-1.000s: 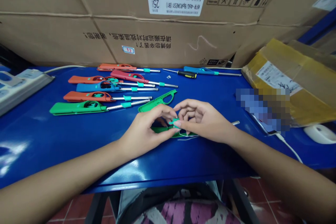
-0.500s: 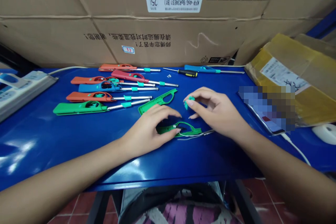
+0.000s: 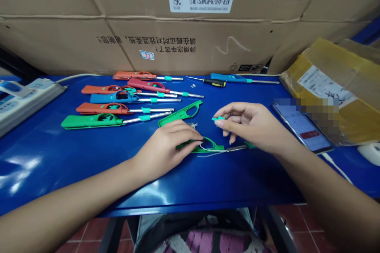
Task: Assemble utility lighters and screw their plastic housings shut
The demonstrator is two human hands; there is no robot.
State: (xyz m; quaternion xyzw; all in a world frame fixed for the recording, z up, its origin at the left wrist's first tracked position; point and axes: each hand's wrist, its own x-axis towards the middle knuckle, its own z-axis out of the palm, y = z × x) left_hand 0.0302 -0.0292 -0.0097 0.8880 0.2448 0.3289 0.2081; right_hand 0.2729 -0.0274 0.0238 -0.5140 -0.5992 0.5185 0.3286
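Note:
My left hand (image 3: 170, 142) covers the handle end of an open green lighter half (image 3: 209, 149). Its thumb and index tips close on it beside the trigger loop, where a white wire comes out; what else lies under them is hidden. In my right hand (image 3: 247, 126), a small teal plastic piece (image 3: 219, 118) is pinched between thumb and finger, raised above the table. A metal tube (image 3: 236, 148) runs from the lighter half beneath that hand. Behind my left hand lies another green shell half (image 3: 181, 114), with a small metallic part (image 3: 193, 125) near it.
Several long lighters, among them a green one (image 3: 92, 121) and a blue one (image 3: 111, 98), lie at left. A screwdriver (image 3: 213, 82) and another blue lighter (image 3: 225, 78) are at the back. A phone (image 3: 299, 126), taped package (image 3: 326, 67) and power strip (image 3: 32, 93) flank them.
My right hand has lifted away from my left, taking the teal piece up and right. My left thumb and index finger have closed together over the lighter half.

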